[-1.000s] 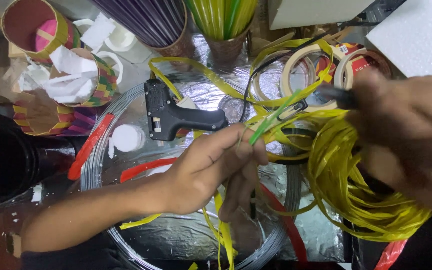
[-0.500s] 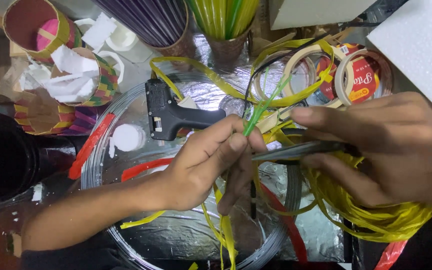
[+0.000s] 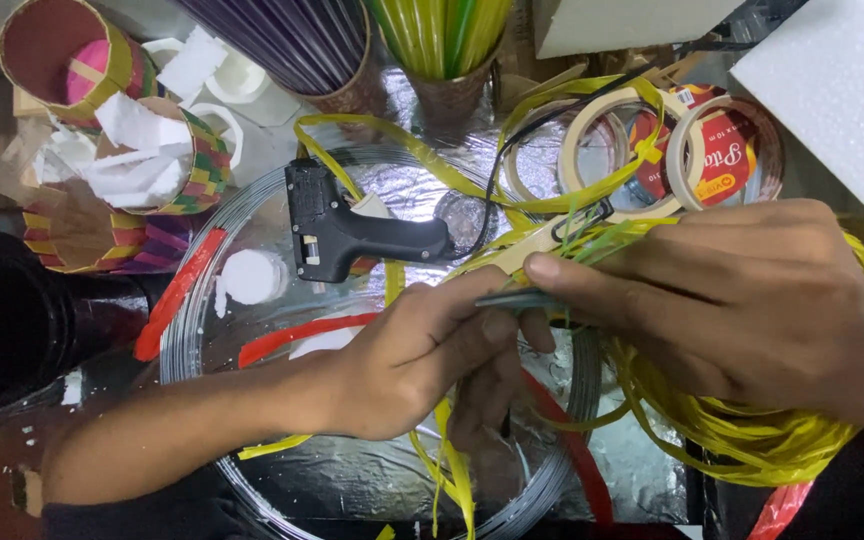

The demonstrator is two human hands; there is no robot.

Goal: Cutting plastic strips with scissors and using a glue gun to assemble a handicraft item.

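**Two hands joined over yellow strips**

Two bare hands met above the middle of the desk. The left hand (image 3: 412, 365) came in from the lower left, and its fingers (image 3: 472, 335) were closed around some thin yellow plastic strips (image 3: 452, 475), which hung down below the palm. The right hand (image 3: 752, 300) came in from the right. Its thumb and fingers (image 3: 592, 285) pinched a slim dark tool (image 3: 512, 298); I could not tell what kind of tool it was. The tip of the tool touched the left hand's fingertips, so both hands worked at the same point.

Under the right hand lay a big loose bundle of yellow plastic strips (image 3: 752, 440), and more strips ran from it up toward the hands. Just behind the left hand lay a black glue gun (image 3: 352, 235) on a sheet of silver foil (image 3: 352, 480). A coil of grey metal wire (image 3: 187, 330) ringed the foil. Some red plastic strips (image 3: 177, 295) lay near the coil. Two rolls of beige paper tape (image 3: 592, 125) rested behind the right hand. At the upper left stood woven multicoloured cups (image 3: 192, 150) filled with white scraps.
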